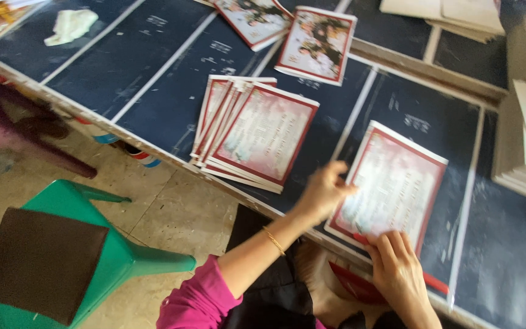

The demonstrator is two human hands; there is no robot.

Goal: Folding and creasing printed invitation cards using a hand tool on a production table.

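Near front edge of dark tabletop (153, 79), left hand (322, 194) pinches left side of red-bordered card stack (391, 183); right hand (400, 274), fingers spread, presses its near corner. Risk: stack overhangs edge, loose top cards could slide off. Fanned card pile (257, 134) lies just left.

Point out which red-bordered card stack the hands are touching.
The near-right stack, lying apart from the fanned stack; left hand on its edge, right hand on its near corner.

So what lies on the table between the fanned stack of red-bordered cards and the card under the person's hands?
In the head view, only bare dark table top separates the fanned stack from the card; the left hand reaches its near edge.
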